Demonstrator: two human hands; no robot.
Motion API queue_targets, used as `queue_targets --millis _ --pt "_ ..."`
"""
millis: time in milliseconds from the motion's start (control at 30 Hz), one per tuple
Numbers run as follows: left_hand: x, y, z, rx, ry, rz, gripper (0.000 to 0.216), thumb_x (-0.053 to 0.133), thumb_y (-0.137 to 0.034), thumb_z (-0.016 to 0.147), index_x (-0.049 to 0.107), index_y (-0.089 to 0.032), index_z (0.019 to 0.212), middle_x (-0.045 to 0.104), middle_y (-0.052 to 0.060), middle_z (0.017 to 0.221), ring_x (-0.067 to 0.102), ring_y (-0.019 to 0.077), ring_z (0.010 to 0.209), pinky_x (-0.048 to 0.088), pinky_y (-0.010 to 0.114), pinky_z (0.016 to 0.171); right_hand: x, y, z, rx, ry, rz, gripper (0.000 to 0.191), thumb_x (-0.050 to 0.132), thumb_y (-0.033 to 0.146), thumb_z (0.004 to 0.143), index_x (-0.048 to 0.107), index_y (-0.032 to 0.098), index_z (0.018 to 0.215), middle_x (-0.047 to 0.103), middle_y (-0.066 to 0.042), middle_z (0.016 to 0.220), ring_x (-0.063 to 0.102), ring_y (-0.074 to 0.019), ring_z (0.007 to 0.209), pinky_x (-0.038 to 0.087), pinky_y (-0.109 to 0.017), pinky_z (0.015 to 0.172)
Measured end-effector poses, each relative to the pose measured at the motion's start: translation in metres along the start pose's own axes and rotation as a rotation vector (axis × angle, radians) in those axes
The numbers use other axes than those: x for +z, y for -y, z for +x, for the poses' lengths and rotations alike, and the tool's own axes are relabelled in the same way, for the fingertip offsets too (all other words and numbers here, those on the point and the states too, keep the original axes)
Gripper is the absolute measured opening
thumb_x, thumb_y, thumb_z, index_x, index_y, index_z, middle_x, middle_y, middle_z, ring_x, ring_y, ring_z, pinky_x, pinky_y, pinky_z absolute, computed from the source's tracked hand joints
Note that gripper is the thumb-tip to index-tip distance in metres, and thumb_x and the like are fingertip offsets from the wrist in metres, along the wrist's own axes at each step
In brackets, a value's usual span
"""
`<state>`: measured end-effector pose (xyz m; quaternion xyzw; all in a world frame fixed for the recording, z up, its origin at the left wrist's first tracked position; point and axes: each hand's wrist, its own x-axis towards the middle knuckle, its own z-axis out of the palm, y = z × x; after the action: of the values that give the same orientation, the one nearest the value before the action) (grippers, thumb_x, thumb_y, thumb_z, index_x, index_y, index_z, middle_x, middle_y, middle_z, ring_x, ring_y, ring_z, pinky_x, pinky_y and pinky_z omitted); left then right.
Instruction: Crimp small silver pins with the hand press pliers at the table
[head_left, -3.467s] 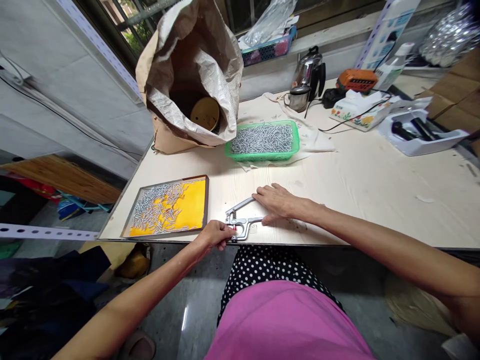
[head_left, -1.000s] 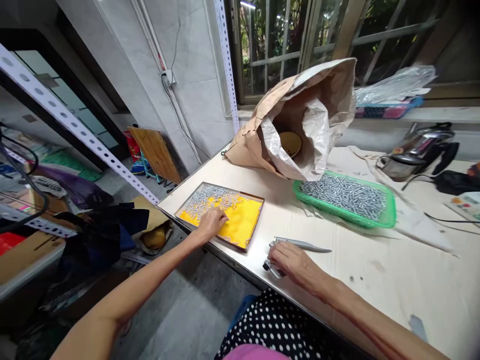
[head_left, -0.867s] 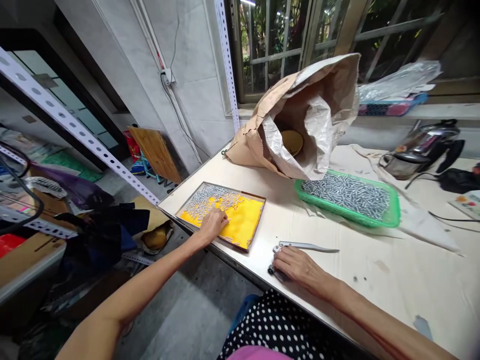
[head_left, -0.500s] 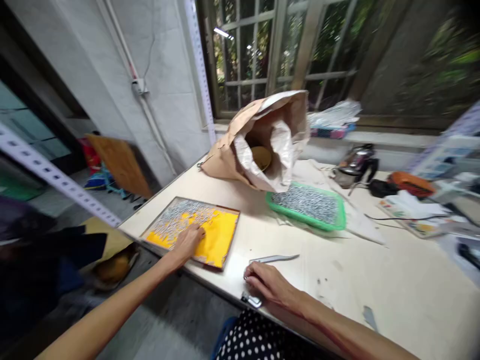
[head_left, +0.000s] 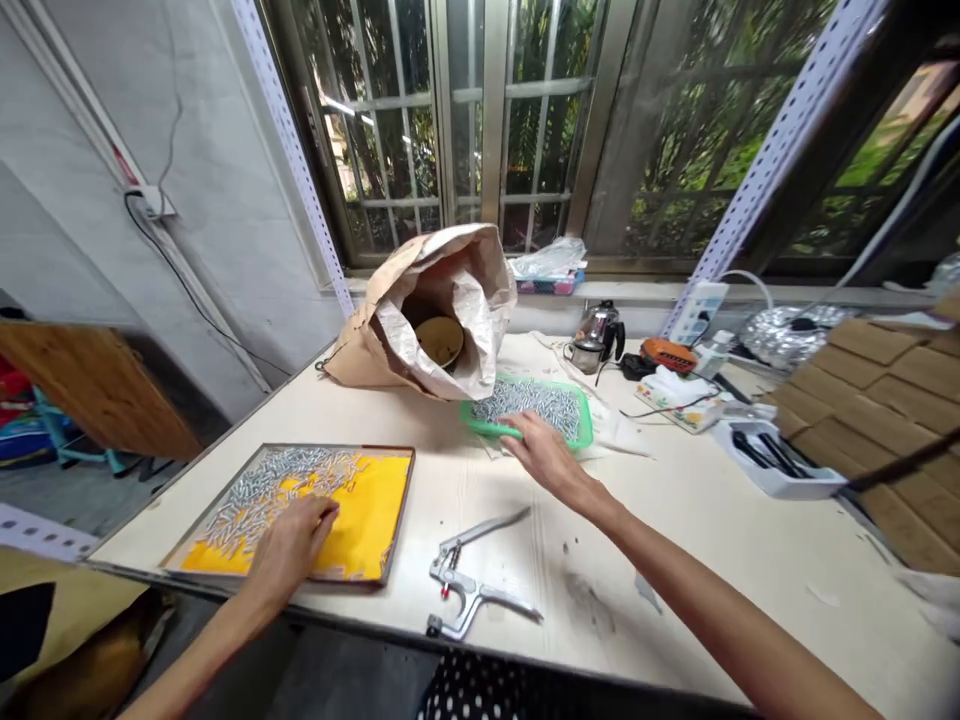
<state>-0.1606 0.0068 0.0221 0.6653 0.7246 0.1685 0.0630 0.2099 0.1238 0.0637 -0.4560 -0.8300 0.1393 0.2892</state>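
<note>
At an apparent grasping step, the left hand (head_left: 289, 545) curls over the tray (head_left: 376, 500), any hold hidden, while the half-curled right hand (head_left: 546, 457), grip unclear, meets the green basket (head_left: 480, 426) by the paper sack (head_left: 371, 345); lifting calls for firm pinching.

Covered fingertips and a cropped edge
Lower left, the left hand (head_left: 295, 540) hides its fingertips, its grip unclear; centre, the right hand (head_left: 543, 452) covers some of the basket (head_left: 487, 429); the right edge crops the cardboard (head_left: 877, 405).
</note>
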Motion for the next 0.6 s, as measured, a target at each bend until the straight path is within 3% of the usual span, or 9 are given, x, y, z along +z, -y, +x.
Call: queue_targets --millis 33,167,267,433,600 --pt "-0.003 -0.013 -0.006 -0.039 0.016 -0.110 0.028 0.048 -0.041 0.085 0.066 -0.019 0.086 0.070 0.007 0.088 0.066 0.0224 0.082 0.050 0.033 0.077 0.007 0.006 -0.021 -0.040 0.097 0.020 0.027 0.052 0.024 0.095 0.063 0.020 0.119 0.063 -0.008 0.107 0.062 -0.0193 0.092 0.047 -0.033 0.083" --pt "0.000 -0.077 -0.030 -0.215 0.273 -0.562 0.033 0.061 -0.047 0.078 0.068 -0.017 0.088 0.067 0.001 0.071 0.058 0.0133 0.053 0.047 0.024 0.052 0.034 0.032 -0.103 -0.150 0.437 -0.013 0.021 0.055 0.032 0.095 0.067 0.019 0.107 0.063 -0.006 0.098 0.060 -0.0187 0.086 0.045 -0.030 0.075" --pt "0.023 -0.112 -0.045 -0.284 0.415 -0.736 0.028 0.066 -0.041 0.075 0.068 -0.014 0.084 0.060 -0.002 0.061 0.051 0.0093 0.046 0.041 0.020 0.045 0.049 0.039 -0.133 -0.137 0.513 -0.102 0.018 0.058 0.028 0.093 0.065 0.018 0.105 0.061 -0.007 0.098 0.059 -0.0193 0.086 0.043 -0.030 0.074" --pt "0.057 -0.121 -0.056 -0.363 0.532 -0.744 0.024 0.068 -0.036 0.076 0.067 -0.013 0.080 0.052 -0.005 0.051 0.045 0.0077 0.042 0.037 0.018 0.039 0.063 0.035 -0.139 -0.095 0.475 -0.195 0.013 0.051 0.022 0.097 0.063 0.017 0.097 0.062 -0.006 0.094 0.057 -0.0175 0.083 0.039 -0.029 0.070" --pt "0.065 -0.114 -0.055 -0.350 0.588 -0.664 0.025 0.068 -0.037 0.077 0.067 -0.012 0.075 0.049 -0.006 0.050 0.043 0.0075 0.042 0.036 0.018 0.038 0.068 0.033 -0.140 -0.106 0.436 -0.222 0.011 0.052 0.022 0.097 0.060 0.016 0.093 0.062 -0.005 0.093 0.055 -0.0161 0.078 0.033 -0.029 0.065"
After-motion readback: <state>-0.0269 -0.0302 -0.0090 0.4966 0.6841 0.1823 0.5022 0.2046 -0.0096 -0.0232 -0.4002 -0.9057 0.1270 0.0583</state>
